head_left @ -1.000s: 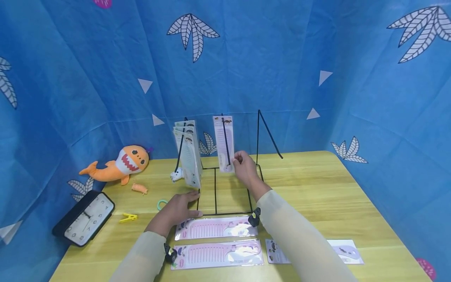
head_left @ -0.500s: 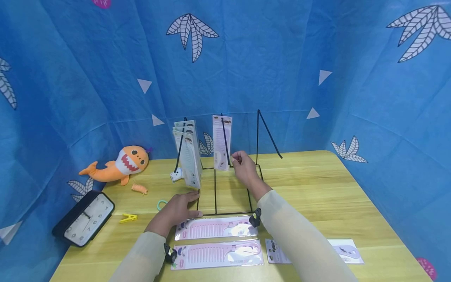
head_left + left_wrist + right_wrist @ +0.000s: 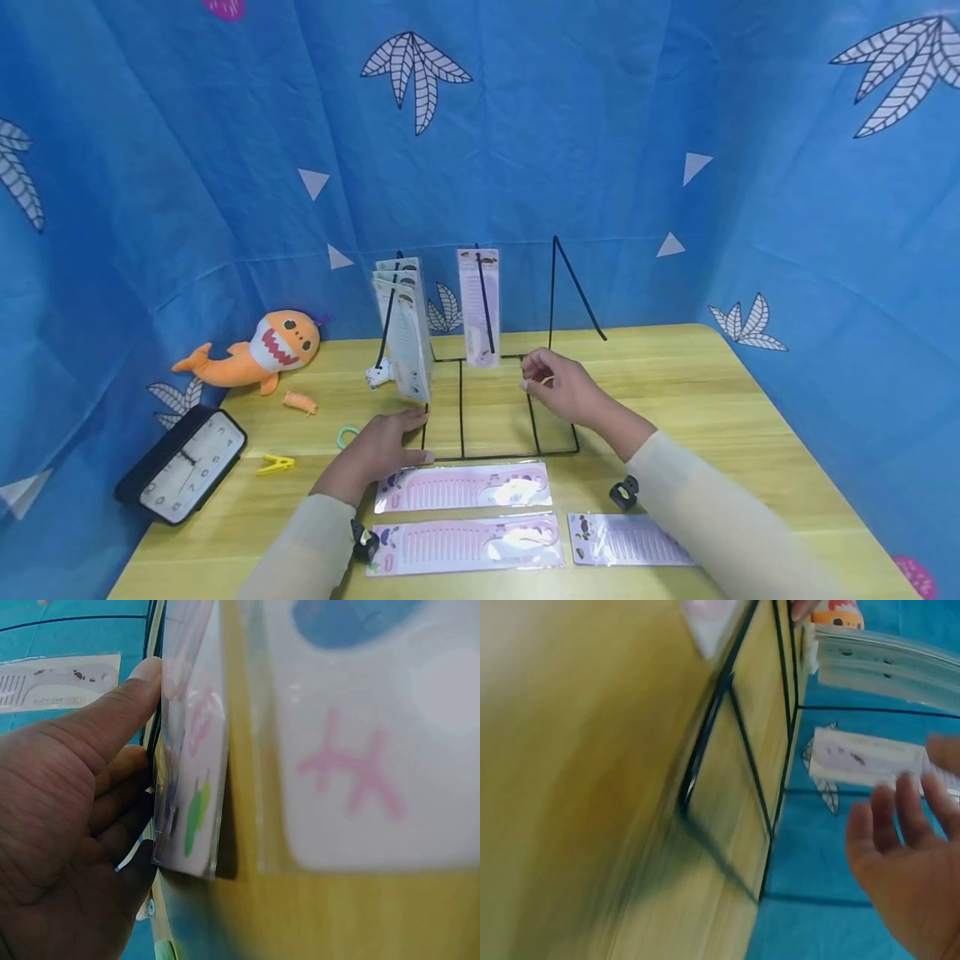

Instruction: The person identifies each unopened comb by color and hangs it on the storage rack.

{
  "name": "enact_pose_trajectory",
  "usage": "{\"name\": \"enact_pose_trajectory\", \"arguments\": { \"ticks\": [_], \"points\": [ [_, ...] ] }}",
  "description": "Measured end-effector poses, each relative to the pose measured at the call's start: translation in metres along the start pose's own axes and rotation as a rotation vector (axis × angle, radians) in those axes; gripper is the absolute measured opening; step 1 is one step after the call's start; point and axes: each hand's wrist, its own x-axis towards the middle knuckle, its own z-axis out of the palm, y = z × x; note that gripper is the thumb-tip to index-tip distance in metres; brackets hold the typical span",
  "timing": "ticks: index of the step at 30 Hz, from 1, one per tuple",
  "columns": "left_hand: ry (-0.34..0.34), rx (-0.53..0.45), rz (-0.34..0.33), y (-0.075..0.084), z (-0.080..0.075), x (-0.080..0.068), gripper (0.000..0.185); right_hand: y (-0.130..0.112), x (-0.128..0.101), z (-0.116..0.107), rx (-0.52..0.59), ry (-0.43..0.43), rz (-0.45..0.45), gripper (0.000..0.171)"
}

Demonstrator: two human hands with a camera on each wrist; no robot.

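Note:
A black wire display rack (image 3: 461,417) stands on the table. My left hand (image 3: 378,446) holds its front left corner, thumb and fingers against the base wire. Several packaged combs (image 3: 408,342) in pale green hang on the left hook. One packaged purple comb (image 3: 480,308) hangs on the middle hook, facing forward. My right hand (image 3: 562,387) is apart from it, over the rack's right side, fingers loosely bent around nothing. The right hook (image 3: 577,283) is bare. In the right wrist view the fingers (image 3: 911,814) overlap the lower part of the hanging purple comb.
Two packaged pink combs (image 3: 463,487) (image 3: 465,543) lie before the rack. A packaged purple comb (image 3: 630,540) lies to their right, partly under my right sleeve. An orange shark plush (image 3: 277,342), clock (image 3: 195,467), yellow clip (image 3: 276,464) and green ring (image 3: 347,437) sit left.
My right hand has drawn away from the hanging purple comb, moving right and slightly down. That comb swung a little and hangs on the middle hook. The left hand has stayed at the corner.

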Motion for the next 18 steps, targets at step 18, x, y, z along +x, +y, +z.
{"name": "enact_pose_trajectory", "arguments": {
  "ticks": [18],
  "points": [
    [0.011,0.003,-0.007,0.003,0.0,-0.002,0.072,0.05,-0.137,-0.063,-0.09,-0.341,0.029,0.04]
  ]
}}
